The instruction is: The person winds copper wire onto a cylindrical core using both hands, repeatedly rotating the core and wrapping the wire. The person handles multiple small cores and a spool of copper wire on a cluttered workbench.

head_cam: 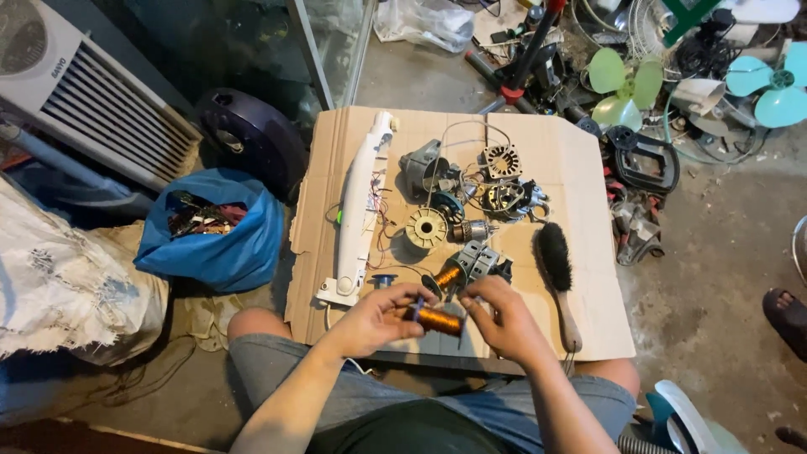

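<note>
From the head camera, the person is sitting at a flat sheet of brown cardboard (580,277) and holding a small copper wire coil (439,319) over its near edge. The left hand (378,318) is gripping the coil's left end with curled fingers, and the right hand (498,318) is pinching its right end between thumb and fingertips. Just beyond the coil, a second copper coil (448,276) is lying on the cardboard, touching a grey metal block (479,259).

To the left, a long white plastic casing (360,214) is lying lengthwise with thin red wires trailing beside it. A cream round spool (426,228) is sitting near the middle, with dark motor parts (504,197) clustered behind it. A black-bristled brush with a wooden handle (558,282) is lying to the right of the hands.

As for bags and packages, a crumpled blue plastic bag (214,240) full of scrap is standing on the floor left of the cardboard, and a clear plastic bag (424,21) is lying at the top. A white sack (59,286) is slumping at the far left.

The floor is bare grey concrete (714,269). A white slatted appliance (80,88) is leaning at top left, and green fan blades (624,84) and a turquoise fan blade (773,84) are lying among clutter at top right.
</note>
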